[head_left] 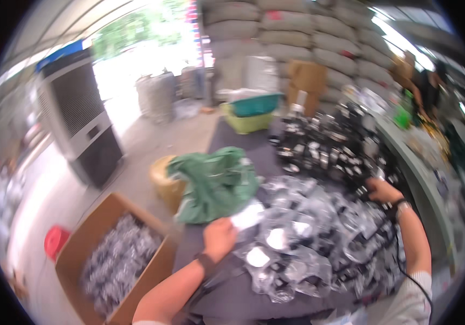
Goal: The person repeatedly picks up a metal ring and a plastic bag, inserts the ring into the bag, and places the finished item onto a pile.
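Black pieces: heaped at the far right of the dark-covered table (pixel 211 300); these black-and-silver pieces (pixel 324 143) look small and hard, probably light, perhaps smooth; pinch one by its solid body.
Bagged pieces: the clear-wrapped pile (pixel 297 233) spreads between your hands; the film looks thin, soft and likely slippery, so grip through it onto the hard part inside.
White sheet: this pale, blurred sheet (pixel 249 214) lies just beside the green cloth (pixel 216 181); it is probably light and floppy, best taken by an edge.
Left hand: yours (pixel 221 238) is at the sheet's near edge, forearm angled in from below, fingers partly curled; you cannot tell whether they grip it.
Right hand: yours (pixel 384 190) reaches forward to the black heap's near edge, fingers bent leftward; blur hides their opening and any hold.
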`<state>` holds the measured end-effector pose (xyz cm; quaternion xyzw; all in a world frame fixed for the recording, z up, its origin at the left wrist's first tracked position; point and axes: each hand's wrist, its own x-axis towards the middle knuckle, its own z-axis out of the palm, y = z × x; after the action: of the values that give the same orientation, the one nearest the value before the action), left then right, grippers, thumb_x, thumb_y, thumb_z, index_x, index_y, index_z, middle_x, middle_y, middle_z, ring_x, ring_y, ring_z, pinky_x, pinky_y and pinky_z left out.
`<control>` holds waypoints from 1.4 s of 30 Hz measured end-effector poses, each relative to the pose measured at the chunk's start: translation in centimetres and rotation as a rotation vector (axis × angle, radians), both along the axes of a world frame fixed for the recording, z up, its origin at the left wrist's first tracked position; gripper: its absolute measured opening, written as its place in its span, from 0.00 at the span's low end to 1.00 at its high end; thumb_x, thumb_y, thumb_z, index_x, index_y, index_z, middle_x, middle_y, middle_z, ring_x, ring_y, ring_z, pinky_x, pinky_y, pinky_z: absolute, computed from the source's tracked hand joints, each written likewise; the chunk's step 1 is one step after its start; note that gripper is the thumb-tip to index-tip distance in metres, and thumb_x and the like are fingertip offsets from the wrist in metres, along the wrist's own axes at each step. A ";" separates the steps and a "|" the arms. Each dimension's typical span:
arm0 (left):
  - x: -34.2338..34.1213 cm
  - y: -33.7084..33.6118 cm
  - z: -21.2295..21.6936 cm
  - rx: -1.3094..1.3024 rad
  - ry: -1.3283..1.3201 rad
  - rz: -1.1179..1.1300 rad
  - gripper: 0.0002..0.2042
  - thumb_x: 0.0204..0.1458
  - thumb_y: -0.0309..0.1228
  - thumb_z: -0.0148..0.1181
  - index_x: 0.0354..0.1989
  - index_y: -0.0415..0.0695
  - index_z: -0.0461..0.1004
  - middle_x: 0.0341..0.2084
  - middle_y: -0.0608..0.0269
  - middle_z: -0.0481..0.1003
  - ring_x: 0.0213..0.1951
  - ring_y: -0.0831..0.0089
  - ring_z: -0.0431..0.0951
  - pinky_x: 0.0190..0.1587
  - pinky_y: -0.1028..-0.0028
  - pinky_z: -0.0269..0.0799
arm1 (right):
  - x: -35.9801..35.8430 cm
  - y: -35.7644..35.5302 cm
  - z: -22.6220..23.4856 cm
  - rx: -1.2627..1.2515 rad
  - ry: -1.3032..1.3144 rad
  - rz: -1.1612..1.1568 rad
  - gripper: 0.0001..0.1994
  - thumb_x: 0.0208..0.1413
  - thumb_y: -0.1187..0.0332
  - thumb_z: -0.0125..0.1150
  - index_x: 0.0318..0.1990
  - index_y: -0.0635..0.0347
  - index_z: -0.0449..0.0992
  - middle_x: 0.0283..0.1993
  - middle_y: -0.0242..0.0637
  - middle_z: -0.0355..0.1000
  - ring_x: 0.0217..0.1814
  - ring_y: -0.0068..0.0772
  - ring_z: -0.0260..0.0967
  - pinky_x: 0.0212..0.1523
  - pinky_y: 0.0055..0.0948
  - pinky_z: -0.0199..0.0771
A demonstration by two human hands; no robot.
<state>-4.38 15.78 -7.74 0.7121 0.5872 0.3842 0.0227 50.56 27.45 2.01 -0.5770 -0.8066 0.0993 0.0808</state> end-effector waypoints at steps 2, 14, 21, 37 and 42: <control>-0.4 -0.4 -0.2 -0.009 -0.001 0.049 0.07 0.40 0.31 0.57 0.22 0.41 0.69 0.22 0.54 0.71 0.29 0.54 0.73 0.32 0.58 0.68 | -3.5 -1.0 1.7 -0.270 0.135 -0.241 0.12 0.36 0.78 0.63 0.33 0.64 0.72 0.24 0.34 0.69 0.19 0.24 0.65 0.18 0.27 0.64; -1.2 -0.6 -0.5 -0.019 -0.065 0.067 0.06 0.41 0.31 0.57 0.23 0.42 0.69 0.24 0.56 0.72 0.30 0.56 0.73 0.33 0.60 0.69 | -3.0 0.2 5.0 0.081 0.997 -0.345 0.14 0.48 0.84 0.38 0.36 0.54 0.67 0.31 0.31 0.69 0.28 0.26 0.72 0.26 0.23 0.76; -0.7 -1.1 -0.7 0.060 -0.082 0.019 0.05 0.41 0.30 0.55 0.22 0.41 0.70 0.23 0.55 0.72 0.30 0.55 0.73 0.33 0.59 0.69 | 0.3 -2.6 9.4 0.316 1.113 -0.333 0.05 0.58 0.71 0.45 0.39 0.51 0.68 0.28 0.26 0.68 0.24 0.18 0.67 0.22 0.20 0.71; -1.3 0.5 -1.1 0.023 -0.130 0.081 0.06 0.45 0.32 0.55 0.25 0.43 0.73 0.27 0.55 0.74 0.32 0.53 0.74 0.34 0.58 0.67 | -29.4 -30.1 5.5 0.252 0.173 0.339 0.03 0.47 0.72 0.51 0.30 0.58 0.69 0.26 0.38 0.70 0.29 0.43 0.72 0.27 0.34 0.72; -1.2 0.1 -0.5 -0.058 -0.194 0.058 0.07 0.42 0.34 0.59 0.23 0.43 0.74 0.25 0.56 0.75 0.31 0.55 0.74 0.34 0.61 0.68 | -35.0 -31.6 -2.8 0.417 -0.031 0.355 0.05 0.41 0.73 0.54 0.28 0.57 0.66 0.25 0.37 0.64 0.22 0.38 0.69 0.21 0.34 0.70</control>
<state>-5.61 15.88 -8.25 0.6534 0.6134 0.4347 0.0890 15.60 -4.20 -0.79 -0.3990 -0.8992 -0.0654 0.1670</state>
